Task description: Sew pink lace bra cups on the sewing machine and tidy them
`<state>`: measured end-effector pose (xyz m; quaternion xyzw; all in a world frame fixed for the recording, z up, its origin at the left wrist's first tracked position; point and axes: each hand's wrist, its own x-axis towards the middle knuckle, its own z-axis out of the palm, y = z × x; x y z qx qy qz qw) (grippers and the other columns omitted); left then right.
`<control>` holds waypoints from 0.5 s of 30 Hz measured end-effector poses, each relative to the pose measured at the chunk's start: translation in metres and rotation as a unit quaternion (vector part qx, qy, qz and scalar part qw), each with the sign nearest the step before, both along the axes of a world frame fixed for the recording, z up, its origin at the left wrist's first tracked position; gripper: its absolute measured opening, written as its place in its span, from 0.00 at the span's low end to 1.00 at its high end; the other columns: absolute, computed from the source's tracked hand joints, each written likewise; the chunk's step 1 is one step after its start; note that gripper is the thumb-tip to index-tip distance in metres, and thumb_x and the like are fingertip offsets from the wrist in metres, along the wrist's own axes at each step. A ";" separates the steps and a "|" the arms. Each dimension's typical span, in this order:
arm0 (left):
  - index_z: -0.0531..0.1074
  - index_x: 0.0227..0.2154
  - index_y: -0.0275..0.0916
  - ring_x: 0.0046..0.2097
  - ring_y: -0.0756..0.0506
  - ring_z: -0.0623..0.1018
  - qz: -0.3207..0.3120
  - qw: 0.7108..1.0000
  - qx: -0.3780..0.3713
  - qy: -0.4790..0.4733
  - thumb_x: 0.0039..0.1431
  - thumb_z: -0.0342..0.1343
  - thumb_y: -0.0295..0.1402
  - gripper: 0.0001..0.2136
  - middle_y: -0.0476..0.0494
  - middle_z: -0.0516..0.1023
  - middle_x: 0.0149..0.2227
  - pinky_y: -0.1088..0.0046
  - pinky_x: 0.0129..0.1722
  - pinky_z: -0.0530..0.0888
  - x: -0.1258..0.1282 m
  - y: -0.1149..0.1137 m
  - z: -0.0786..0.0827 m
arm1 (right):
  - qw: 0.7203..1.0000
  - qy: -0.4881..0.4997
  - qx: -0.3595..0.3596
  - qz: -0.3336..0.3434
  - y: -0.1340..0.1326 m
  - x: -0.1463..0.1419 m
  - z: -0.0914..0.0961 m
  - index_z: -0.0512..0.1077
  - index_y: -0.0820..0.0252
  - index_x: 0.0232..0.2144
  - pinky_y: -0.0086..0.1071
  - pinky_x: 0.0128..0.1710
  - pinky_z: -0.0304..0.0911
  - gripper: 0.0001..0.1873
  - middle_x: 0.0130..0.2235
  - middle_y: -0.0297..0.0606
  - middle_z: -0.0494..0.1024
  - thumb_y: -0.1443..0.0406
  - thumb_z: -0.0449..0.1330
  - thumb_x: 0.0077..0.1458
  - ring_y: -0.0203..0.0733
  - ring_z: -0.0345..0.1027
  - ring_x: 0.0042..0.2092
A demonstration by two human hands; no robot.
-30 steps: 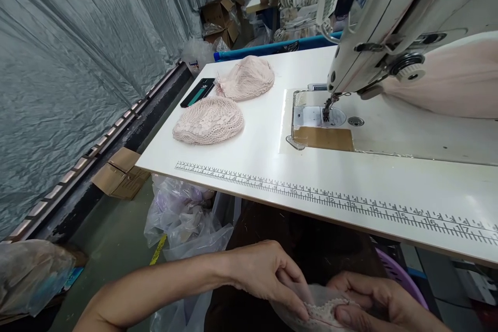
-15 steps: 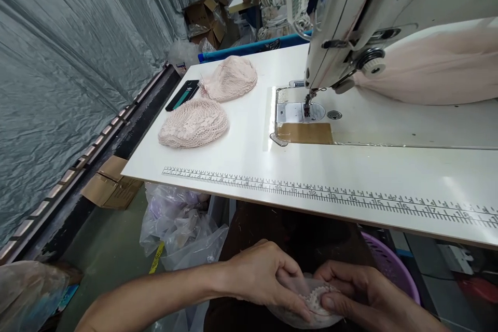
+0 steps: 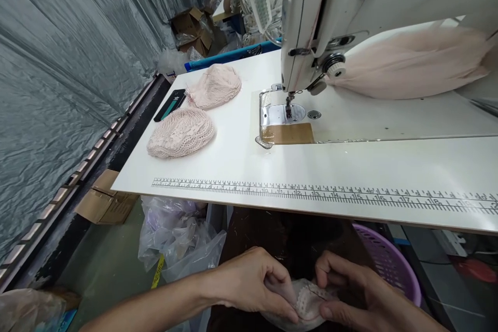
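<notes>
Low over my lap, at the bottom of the head view, both hands hold a pale pink bra cup (image 3: 309,301) with a lacy, scalloped trim and a reddish line of stitching. My left hand (image 3: 252,288) pinches its left side between thumb and fingers. On the right side, my right hand (image 3: 352,295) grips the edge with the thumb on top. Part of the cup is hidden by the fingers. Two similar pink lace cups, a nearer one (image 3: 181,133) and a farther one (image 3: 216,85), lie on the left of the white sewing table (image 3: 218,166).
A sewing machine (image 3: 307,26) stands on the table, with pink fabric (image 3: 412,65) under its arm. A black-and-green case (image 3: 170,105) lies beside the cups. Below are plastic bags (image 3: 175,233), a cardboard box (image 3: 105,202) and a purple basket (image 3: 389,259). A printed ruler (image 3: 295,193) runs along the front edge.
My view has shifted right, so the table and machine appear farther left. The cup has been turned and spread in my hands, and the right fingers have lifted slightly.
</notes>
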<state>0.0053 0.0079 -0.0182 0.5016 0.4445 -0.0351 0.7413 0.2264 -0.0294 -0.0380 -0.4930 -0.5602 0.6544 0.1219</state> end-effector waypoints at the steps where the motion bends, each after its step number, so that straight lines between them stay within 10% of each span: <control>1: 0.77 0.25 0.33 0.24 0.55 0.65 -0.004 1.000 0.005 -0.001 0.33 0.69 0.49 0.23 0.53 0.71 0.21 0.82 0.23 0.61 0.000 0.000 0.000 | 1.000 -0.012 0.006 0.002 0.000 0.000 0.000 0.64 0.54 0.28 0.26 0.31 0.57 0.08 0.28 0.30 0.71 0.60 0.60 0.49 0.39 0.61 0.33; 15: 0.79 0.33 0.36 0.29 0.51 0.72 0.010 0.999 -0.018 0.029 0.32 0.71 0.46 0.24 0.50 0.77 0.27 0.81 0.29 0.67 -0.006 -0.002 -0.002 | 0.999 0.044 0.021 -0.013 0.003 -0.005 -0.003 0.66 0.56 0.25 0.28 0.34 0.60 0.09 0.32 0.33 0.73 0.59 0.57 0.54 0.41 0.66 0.36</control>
